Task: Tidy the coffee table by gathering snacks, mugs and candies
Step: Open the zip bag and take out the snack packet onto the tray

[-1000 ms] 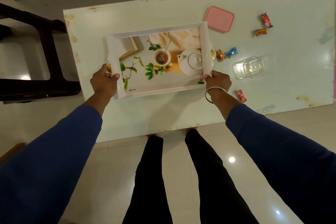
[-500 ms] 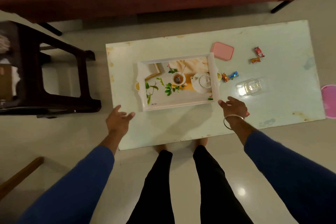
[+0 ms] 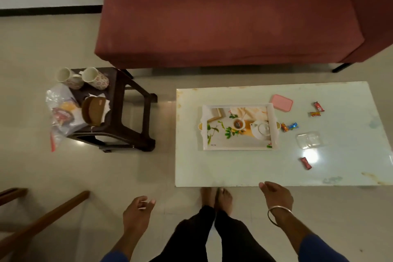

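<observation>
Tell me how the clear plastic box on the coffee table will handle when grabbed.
The clear plastic box looks empty and thin-walled, so probably light and slightly flexible. On the glossy coffee table it may slide when nudged. Low and flat, it seems unlikely to tip.

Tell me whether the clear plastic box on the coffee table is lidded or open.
Open. The clear box has no lid on; a pink lid lies flat apart from it, beyond the tray.

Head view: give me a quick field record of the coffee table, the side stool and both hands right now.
tray: empty printed tray flat on coffee table
candies: five wrapped, loose on table right of tray, e.g.
pink lid: at tray's far right corner
clear container: right of tray, open
mugs: two on side stool, with snack bags
left hand: empty, off the table
right hand: empty, at table's near edge
</observation>
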